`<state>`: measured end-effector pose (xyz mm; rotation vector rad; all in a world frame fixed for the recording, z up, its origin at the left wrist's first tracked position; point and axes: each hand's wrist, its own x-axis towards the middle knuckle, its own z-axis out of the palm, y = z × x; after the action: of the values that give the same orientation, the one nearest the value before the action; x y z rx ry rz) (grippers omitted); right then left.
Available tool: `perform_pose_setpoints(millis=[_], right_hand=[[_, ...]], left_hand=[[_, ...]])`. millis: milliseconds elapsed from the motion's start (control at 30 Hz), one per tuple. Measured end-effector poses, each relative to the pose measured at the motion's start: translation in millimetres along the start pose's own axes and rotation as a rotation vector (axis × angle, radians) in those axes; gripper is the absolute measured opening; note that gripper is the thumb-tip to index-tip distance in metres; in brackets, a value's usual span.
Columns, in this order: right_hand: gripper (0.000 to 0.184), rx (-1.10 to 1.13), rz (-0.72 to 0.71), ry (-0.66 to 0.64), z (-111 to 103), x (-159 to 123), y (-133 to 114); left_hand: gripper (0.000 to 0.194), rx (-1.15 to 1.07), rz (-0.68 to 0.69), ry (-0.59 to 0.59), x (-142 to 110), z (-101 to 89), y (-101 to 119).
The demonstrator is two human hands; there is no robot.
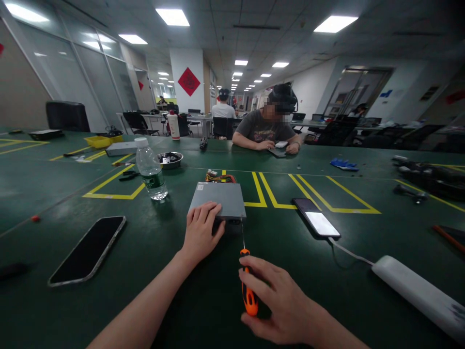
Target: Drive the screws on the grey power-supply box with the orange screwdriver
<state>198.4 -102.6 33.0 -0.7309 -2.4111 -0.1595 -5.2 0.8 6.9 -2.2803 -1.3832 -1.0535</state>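
A grey metal computer power supply unit (218,198) lies flat on the green table, its bundle of coloured cables (220,177) at the far side. My left hand (202,228) grips its near left part, fingers over the top and thumb against the near side. An orange and black screwdriver (249,293) is in my right hand (279,295), with fingers and thumb around the handle. Its thin shaft points away from me, and the tip meets the near face of the unit by the right corner. The exact spot under the tip is too small to make out.
A water bottle (150,172) stands left of the unit, with a metal bowl (170,159) behind it. Phones lie left (89,249) and right (316,218), the right one cabled to a white power strip (417,295). Across the table sits a person (267,128).
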Motion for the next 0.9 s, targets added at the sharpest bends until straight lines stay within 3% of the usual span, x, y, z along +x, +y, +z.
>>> perform_pose_setpoints(millis=[100, 267, 367, 500, 700, 800, 900], right_hand=[[0.035, -0.048, -0.052, -0.034, -0.8, 2.0, -0.8], [0.037, -0.012, -0.028, 0.113, 6.9, -1.9, 1.4], [0.045, 0.015, 0.023, 0.054, 5.9, -2.4, 0.8], [0.035, -0.057, -0.075, -0.035, 1.3, 2.0, -0.5], [0.030, -0.001, -0.023, 0.133, 7.1, -0.8, 1.2], [0.036, 0.051, 0.006, 0.054, 7.7, -0.9, 0.2], [0.035, -0.007, -0.052, -0.029, 5.9, 1.4, -1.5]], left_hand=[[0.034, 0.023, -0.001, 0.019, 0.8, -2.0, 0.0], [0.033, 0.013, -0.020, 0.001, 1.0, -3.4, -1.7], [0.033, 0.002, -0.038, -0.012, 0.8, -3.3, -2.1], [0.033, -0.002, -0.042, -0.011, 1.3, -3.7, -1.5], [0.034, -0.004, -0.043, -0.018, 1.2, -3.8, -1.3], [0.034, -0.009, -0.043, -0.017, 1.1, -3.8, -1.3], [0.033, -0.009, -0.045, -0.019, 1.5, -3.9, -0.9]])
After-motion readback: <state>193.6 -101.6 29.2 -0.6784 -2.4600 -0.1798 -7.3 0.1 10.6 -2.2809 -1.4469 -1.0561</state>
